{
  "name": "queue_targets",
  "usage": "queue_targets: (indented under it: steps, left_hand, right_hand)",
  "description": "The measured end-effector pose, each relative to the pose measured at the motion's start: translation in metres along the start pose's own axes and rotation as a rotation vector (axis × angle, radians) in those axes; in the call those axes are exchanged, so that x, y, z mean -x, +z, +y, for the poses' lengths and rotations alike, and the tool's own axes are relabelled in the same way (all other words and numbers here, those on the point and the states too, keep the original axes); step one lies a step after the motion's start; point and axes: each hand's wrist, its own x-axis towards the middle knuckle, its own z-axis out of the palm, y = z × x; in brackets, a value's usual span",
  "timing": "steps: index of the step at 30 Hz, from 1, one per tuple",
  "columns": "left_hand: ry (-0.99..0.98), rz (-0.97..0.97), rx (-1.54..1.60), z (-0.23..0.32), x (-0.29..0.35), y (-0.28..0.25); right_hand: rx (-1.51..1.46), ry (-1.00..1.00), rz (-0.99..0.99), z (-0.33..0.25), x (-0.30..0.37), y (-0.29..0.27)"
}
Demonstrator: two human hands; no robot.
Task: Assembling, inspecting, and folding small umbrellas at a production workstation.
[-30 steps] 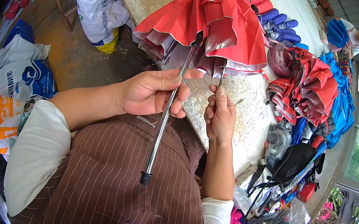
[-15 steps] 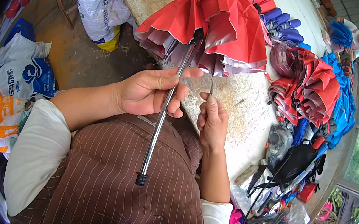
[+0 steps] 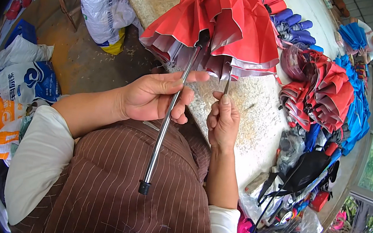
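Observation:
A partly folded red umbrella [image 3: 251,34] with a silvery underside rests with its canopy on the table edge in front of me. Its metal shaft [image 3: 162,134] slants down toward my apron and ends in a black threaded tip. My left hand [image 3: 158,95] is closed around the shaft between thumb and fingers, with the index finger stretched out toward the right. Below the canopy's rim, my right hand [image 3: 224,122] pinches a thin metal rod [image 3: 227,85] that points up to the fabric. Whether the rod belongs to the umbrella's ribs I cannot tell.
The worn table [image 3: 262,128] carries more red umbrellas [image 3: 318,90], purple folded ones [image 3: 294,26] and blue ones [image 3: 358,113] to the right. Bags and a black pouch [image 3: 306,168] crowd its right edge. White sacks [image 3: 99,7] stand at left. A person [image 3: 365,34] holds something blue far right.
My right hand has shifted slightly to the right, and the thin rod has tilted a little. My left hand still grips the shaft, whose lower end has moved slightly left.

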Motion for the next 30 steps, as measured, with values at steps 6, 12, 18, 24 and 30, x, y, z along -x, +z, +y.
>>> queue_targets:
  steps: [6, 12, 18, 24, 30]
  left_hand:
    - [0.0, -0.017, 0.001, -0.001, 0.0, -0.003]
    - [0.003, -0.01, 0.012, 0.0, 0.0, 0.0]
    - [0.002, -0.007, 0.009, 0.0, 0.001, -0.003]
    - [-0.013, -0.005, -0.007, -0.002, 0.002, 0.0]
    - [-0.02, -0.028, 0.002, -0.002, 0.002, -0.004]
  right_hand:
    - [-0.083, 0.047, 0.079, 0.007, -0.002, 0.005]
    - [-0.1, -0.01, 0.07, 0.004, -0.012, 0.005]
    - [0.001, 0.036, 0.008, 0.007, 0.007, 0.022]
    - [-0.202, 0.025, -0.043, 0.002, -0.001, 0.041]
    - [-0.307, 0.027, -0.082, -0.004, -0.014, 0.041]
